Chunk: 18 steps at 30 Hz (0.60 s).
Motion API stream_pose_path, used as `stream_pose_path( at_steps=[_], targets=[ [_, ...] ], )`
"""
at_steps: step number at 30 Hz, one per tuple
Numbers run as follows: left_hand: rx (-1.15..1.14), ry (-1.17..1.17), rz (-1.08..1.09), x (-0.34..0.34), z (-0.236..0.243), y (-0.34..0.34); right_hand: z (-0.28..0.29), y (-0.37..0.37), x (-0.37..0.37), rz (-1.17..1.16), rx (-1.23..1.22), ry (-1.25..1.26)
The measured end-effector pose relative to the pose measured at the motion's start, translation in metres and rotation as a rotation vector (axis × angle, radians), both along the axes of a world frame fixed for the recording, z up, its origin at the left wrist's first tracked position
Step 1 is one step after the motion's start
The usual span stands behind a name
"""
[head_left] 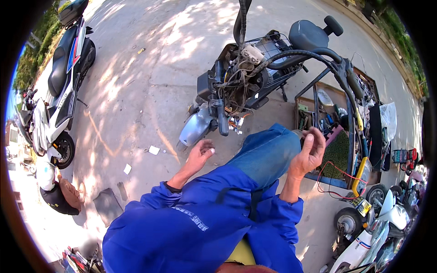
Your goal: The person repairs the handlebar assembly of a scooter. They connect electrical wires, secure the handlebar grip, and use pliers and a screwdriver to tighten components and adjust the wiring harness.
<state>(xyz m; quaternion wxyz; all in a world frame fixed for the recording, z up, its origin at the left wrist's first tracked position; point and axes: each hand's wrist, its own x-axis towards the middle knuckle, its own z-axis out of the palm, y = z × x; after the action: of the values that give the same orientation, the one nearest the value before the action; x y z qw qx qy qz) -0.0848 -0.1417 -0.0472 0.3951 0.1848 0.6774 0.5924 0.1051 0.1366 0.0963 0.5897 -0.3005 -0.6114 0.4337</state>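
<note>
Over the concrete (123, 136), just short of the stripped-down scooter (241, 84), I've got both hands clear of it. Left hand (198, 157): fingers loosely bent, about half open, no object visible in it; nearest item is the pale blue fender (195, 128). Right hand (310, 152): palm partly showing, fingers curled partway, nothing held that I can see; it's by the jeans knee (287, 141), tool tray (330, 181) beyond. Scooter stands ahead, top centre of my view, wiring (248, 75) exposed, connectors (234, 123) hanging loose near the fender.
</note>
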Motion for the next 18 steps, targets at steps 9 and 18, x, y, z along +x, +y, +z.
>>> stream_pose_path(
  at_steps=[9, 18],
  targets=[
    [0.317, 0.032, 0.369, -0.027, 0.065, 0.021, -0.052, -0.079, -0.126, 0.650, -0.434, -0.256],
    [0.448, -0.079, 0.164, -0.077, 0.084, 0.080, -0.056, -0.095, -0.150, 0.931, -0.643, -0.034]
  ],
)
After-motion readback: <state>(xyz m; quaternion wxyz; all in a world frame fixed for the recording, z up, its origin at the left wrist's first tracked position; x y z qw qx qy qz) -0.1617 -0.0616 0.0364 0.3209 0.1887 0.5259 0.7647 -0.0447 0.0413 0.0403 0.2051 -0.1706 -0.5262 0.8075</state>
